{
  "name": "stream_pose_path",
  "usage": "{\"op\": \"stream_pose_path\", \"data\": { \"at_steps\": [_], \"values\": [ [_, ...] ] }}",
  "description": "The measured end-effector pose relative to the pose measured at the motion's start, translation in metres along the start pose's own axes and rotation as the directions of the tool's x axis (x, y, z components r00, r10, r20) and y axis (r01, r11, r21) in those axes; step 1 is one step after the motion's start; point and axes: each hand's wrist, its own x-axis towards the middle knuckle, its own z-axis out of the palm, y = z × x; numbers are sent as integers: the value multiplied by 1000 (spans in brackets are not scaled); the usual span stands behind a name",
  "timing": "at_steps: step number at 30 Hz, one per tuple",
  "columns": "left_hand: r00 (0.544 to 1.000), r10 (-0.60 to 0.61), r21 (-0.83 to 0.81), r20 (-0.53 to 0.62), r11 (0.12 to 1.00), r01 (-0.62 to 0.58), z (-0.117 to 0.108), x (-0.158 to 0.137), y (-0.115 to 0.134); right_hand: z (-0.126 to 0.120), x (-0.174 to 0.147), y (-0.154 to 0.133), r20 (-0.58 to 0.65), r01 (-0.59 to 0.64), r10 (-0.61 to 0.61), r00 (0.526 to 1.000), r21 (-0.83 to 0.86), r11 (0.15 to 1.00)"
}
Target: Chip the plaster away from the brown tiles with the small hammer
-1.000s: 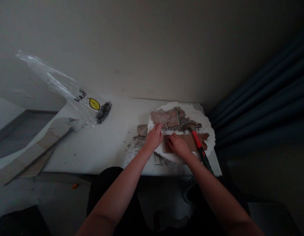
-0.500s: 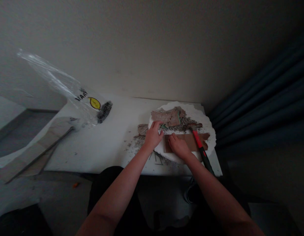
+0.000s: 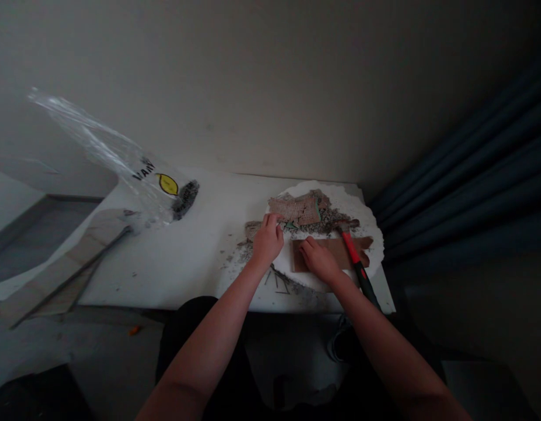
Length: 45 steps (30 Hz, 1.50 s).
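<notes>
My left hand is at the left edge of a cracked brownish slab, its fingers curled close to the thumb; whatever is between them is too small to make out. A bit of green shows just right of those fingertips. My right hand rests on a flat brown board, fingers bent together, and their tips are partly hidden. Across the board's right part lies a hammer with a red and black handle, head away from me. Grey crumbs are heaped beside the slab.
A ragged white sheet lies beneath these things on a white table. Several thin nails lie near the front edge. A clear plastic bag with dark grit stands at left, near a wooden plank. Dark curtains hang at right.
My left hand has shifted slightly left and towards me, and its fingers have drawn in more. My right hand, the board and the hammer look almost unmoved.
</notes>
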Motion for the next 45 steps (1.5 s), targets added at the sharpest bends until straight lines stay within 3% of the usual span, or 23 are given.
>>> {"op": "stream_pose_path", "data": {
  "at_steps": [5,7,11,13,15,17,21,25,30,45],
  "values": [
    [1000,-3,38,31,999,2,2,-1,0,-5,-2,-3,-39,-141,144,989,74,987],
    [999,-6,52,32,999,4,2,-1,0,-10,-6,-5,-73,-128,140,987,144,981],
    [999,-8,71,40,997,5,2,-2,1,-12,-15,-14,-63,193,-183,981,349,917],
    [999,-4,70,50,998,0,1,-2,3,-9,-17,-19,-31,270,-282,959,407,873],
    [998,-5,65,60,998,1,1,-3,4,-5,-16,-20,-35,231,-238,971,416,879],
    [998,-12,62,67,998,7,1,-3,5,-4,-12,-15,-97,144,-113,989,422,895],
    [997,-15,61,73,998,11,2,-3,4,-8,-3,6,-235,40,65,970,418,907],
    [997,0,57,75,998,-5,3,-4,3,-5,2,15,-157,53,4,988,357,933],
    [997,-1,60,83,998,-4,3,-5,5,5,3,5,-84,49,-29,996,249,967],
    [991,42,68,128,996,-51,7,-8,3,1,6,-3,-34,-66,74,997,209,976]
  ]
}}
